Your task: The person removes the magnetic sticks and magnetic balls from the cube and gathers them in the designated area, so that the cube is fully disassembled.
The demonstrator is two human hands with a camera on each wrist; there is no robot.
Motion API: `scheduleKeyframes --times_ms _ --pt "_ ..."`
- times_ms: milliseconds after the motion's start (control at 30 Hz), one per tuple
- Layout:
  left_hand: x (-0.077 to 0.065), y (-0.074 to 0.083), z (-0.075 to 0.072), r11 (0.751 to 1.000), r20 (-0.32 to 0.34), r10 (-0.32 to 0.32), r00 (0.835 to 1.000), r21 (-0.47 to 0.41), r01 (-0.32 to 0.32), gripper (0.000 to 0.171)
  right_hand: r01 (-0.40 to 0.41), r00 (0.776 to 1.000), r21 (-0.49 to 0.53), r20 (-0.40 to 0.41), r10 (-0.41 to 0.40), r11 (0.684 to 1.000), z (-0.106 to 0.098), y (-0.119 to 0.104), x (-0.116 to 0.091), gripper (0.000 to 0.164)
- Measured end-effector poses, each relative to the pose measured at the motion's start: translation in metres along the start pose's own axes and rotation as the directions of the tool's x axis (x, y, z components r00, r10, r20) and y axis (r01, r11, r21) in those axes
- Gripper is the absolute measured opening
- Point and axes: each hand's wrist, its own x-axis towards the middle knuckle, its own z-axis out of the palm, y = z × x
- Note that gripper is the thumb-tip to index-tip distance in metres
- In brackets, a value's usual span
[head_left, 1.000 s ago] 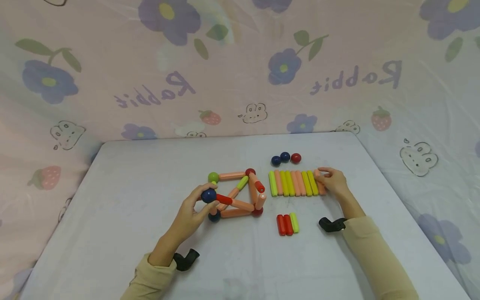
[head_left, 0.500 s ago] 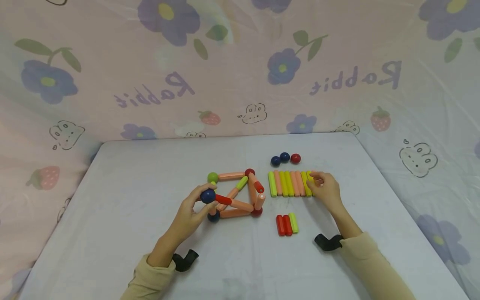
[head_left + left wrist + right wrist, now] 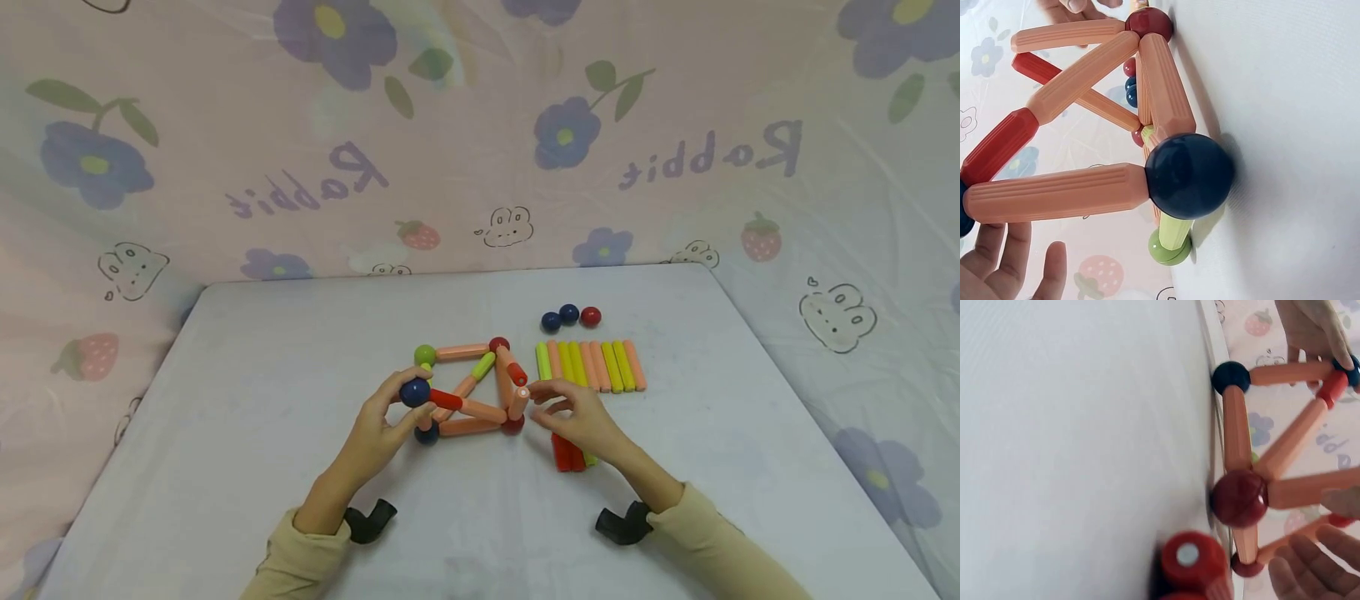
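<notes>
A frame of magnetic sticks and balls stands on the table. My left hand (image 3: pixel 384 421) pinches the dark blue ball (image 3: pixel 415 392) at its raised near-left corner, where a red stick (image 3: pixel 446 399) joins. Beneath it, another blue ball (image 3: pixel 1232 377) rests on the table. At the near-right corner, an upright orange stick (image 3: pixel 518 403) rises from a dark red ball (image 3: pixel 1240 498). My right hand (image 3: pixel 577 417) is beside that stick, fingers spread and slightly bent. In the right wrist view its thumb (image 3: pixel 1342 503) overlaps the stick's end; whether they touch I cannot tell.
Several orange and yellow sticks (image 3: pixel 592 367) lie in a row to the frame's right. Behind them are two blue balls (image 3: pixel 569 314) and a red ball (image 3: pixel 591 317). Red sticks (image 3: pixel 567 454) and a yellow-green one lie partly under my right hand.
My right hand has left the right end of the stick row and moved left, toward the viewer, to the upright orange stick. My left hand keeps its hold on the blue ball.
</notes>
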Motion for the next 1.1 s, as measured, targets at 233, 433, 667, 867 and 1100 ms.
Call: scheduleKeyframes --times_ms 233,433,667,867,1100 --pt "0.001 0.002 -0.001 1.000 0.014 -0.019 1.000 -0.005 0.019 0.040 0.095 0.995 -0.015 0.038 -0.094 0.995 0.017 -0.009 0.005 0.025" --pt "0.000 0.001 -0.001 0.999 0.021 -0.030 0.999 -0.015 0.031 0.039 0.131 0.991 -0.056 0.032 -0.129 0.990 0.022 -0.010 0.004 0.010" --pt "0.000 0.000 -0.001 1.000 0.016 -0.012 1.000 -0.004 0.012 0.039 0.135 0.990 -0.050 0.047 -0.133 0.990 0.022 -0.008 0.002 0.005" --pt "0.002 0.000 -0.001 1.000 0.014 0.005 1.000 -0.013 -0.005 0.039 0.114 0.993 -0.022 0.023 -0.114 0.993 0.022 -0.004 0.002 0.008" --pt "0.002 0.001 -0.001 1.000 0.015 0.006 1.000 -0.020 -0.005 0.039 0.126 0.992 0.028 -0.014 -0.125 0.992 0.020 0.003 0.002 0.015"
